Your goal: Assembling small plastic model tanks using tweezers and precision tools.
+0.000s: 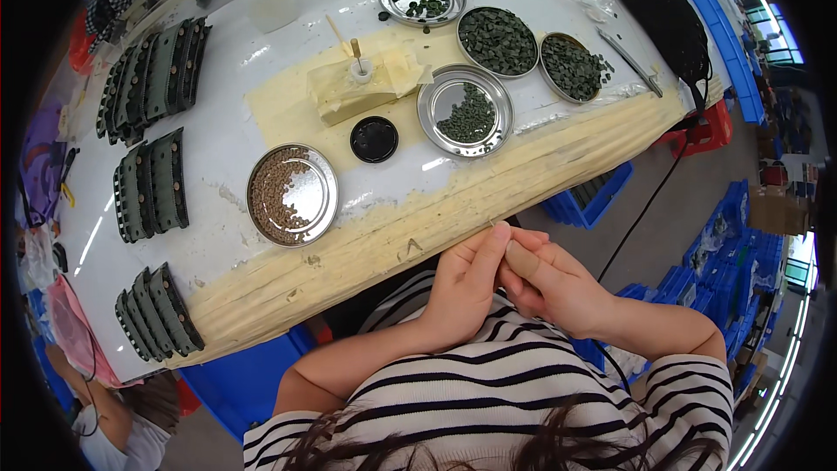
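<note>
My left hand (469,279) and my right hand (562,286) meet just off the table's near edge, in front of my striped shirt. The fingers of both are closed, thumbs and fingertips pressed together. Something thin and tiny seems to stick up at the left fingertips, too small to name; whatever the right fingers hold is hidden. Nearest on the table are a round steel dish (321,192) of small brown pellets and another steel dish (443,98) of small green pieces. A round black dish (374,139) sits between them.
Behind stands a tape-covered block (344,103) carrying a small white cup (361,71) with a stick. Dark green chips (497,42) fill a dish. Curved dark green strips (161,183) line the left. Tweezers (632,63) lie at right; a blue crate (602,196) stands below the edge.
</note>
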Tool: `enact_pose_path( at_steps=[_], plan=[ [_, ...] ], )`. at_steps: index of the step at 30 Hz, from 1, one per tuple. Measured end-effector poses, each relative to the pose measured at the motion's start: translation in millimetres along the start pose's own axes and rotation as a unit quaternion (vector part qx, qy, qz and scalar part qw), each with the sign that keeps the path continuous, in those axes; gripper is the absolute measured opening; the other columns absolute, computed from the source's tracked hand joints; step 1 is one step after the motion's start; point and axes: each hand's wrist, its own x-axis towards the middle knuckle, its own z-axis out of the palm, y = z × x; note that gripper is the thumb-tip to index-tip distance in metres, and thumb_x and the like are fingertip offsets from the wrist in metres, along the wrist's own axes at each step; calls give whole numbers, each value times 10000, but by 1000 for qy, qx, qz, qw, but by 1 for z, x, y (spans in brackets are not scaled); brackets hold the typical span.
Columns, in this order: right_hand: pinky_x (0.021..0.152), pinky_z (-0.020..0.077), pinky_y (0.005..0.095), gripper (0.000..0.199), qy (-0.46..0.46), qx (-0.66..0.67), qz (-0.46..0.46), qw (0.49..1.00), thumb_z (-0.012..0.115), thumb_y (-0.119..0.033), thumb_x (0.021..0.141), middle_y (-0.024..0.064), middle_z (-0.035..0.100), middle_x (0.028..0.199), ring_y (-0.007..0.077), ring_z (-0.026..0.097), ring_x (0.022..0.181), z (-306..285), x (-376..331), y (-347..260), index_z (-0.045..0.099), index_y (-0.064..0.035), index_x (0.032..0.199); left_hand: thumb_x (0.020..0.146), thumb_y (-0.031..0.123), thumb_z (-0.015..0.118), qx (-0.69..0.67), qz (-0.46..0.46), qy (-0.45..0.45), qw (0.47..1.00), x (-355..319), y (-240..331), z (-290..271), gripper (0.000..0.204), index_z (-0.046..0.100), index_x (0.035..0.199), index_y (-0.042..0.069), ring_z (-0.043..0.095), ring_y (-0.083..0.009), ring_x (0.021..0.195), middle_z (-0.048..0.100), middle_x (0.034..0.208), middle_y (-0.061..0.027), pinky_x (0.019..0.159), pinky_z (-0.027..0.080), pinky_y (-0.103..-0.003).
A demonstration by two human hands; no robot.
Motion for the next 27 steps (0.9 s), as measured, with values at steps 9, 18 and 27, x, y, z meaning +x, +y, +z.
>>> enact_pose_path(
  at_steps=[9,18,27],
  plan=[
    [452,238,203,392,33,-13,63,997,417,-373,1000,-64,362,580,43,302,496,0,-1,1,477,-97,727,1028,222,316,36,-31,-3,999,2,0,-2,404,604,954,-52,606,-197,946,628,1094,-206,895,465,-316],
    [488,254,188,418,-28,-40,-21,999,383,-360,1017,-68,375,605,36,310,535,-9,-2,11,477,-91,711,1043,282,273,106,-8,-131,986,1,9,-13,457,558,1139,-63,560,-171,1044,590,1182,-158,928,440,-299],
    [487,231,193,449,-15,-39,-28,999,331,-375,1025,-66,361,579,48,283,517,-8,5,13,470,-98,700,1047,286,249,101,-21,-108,989,2,9,-12,471,545,1173,-59,558,-161,1045,589,1187,-150,932,436,-285]
  ],
)
